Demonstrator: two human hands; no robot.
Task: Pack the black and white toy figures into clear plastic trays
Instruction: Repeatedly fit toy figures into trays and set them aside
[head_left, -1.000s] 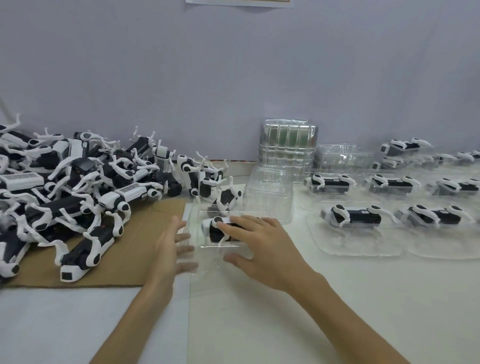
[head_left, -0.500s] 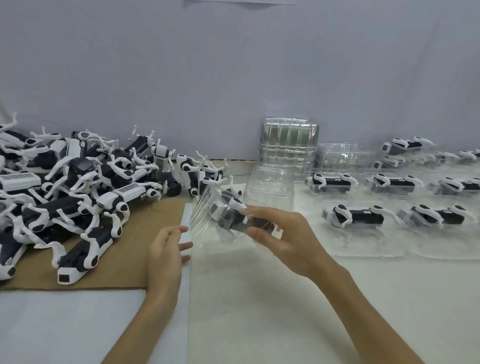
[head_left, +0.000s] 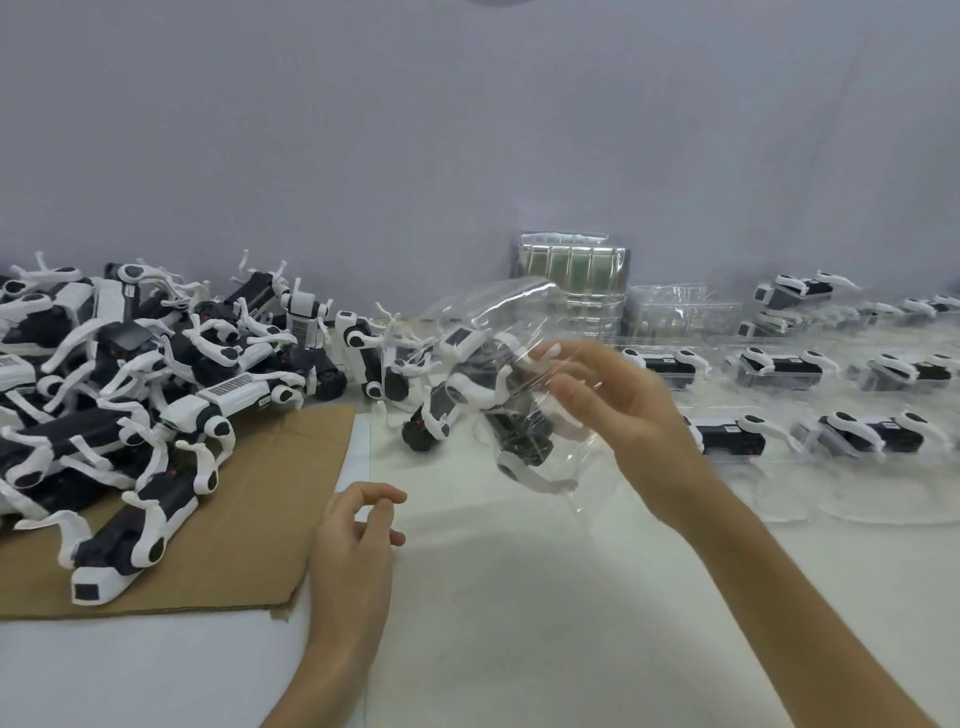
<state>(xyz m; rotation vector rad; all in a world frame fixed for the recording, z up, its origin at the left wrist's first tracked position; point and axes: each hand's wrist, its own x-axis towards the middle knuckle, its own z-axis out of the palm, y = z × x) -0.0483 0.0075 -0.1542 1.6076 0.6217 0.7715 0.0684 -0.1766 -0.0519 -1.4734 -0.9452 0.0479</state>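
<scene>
pinching the clear tray (head_left: 496, 325) in the right hand (head_left: 623, 415), up over the table (head_left: 519, 623) and tilting, with the toy figure (head_left: 519, 434) sitting inside; resting the left hand (head_left: 353, 540) loose near the cardboard (head_left: 249, 519), holding nothing; risking the toy figure sliding out and dropping if the clear tray tips more

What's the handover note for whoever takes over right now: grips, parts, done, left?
Right grip: holds the clear tray tilted, off the table, with one figure inside.
Left grip: holds nothing, fingers loosely curled, low by the edge of the cardboard.
Loose figures: big pile at the left, partly on the cardboard.
Empty trays: stacked at the back wall.
Done: packed trays lie in rows at the right.
Left: probably set this tray down with those, then work through the pile.
</scene>
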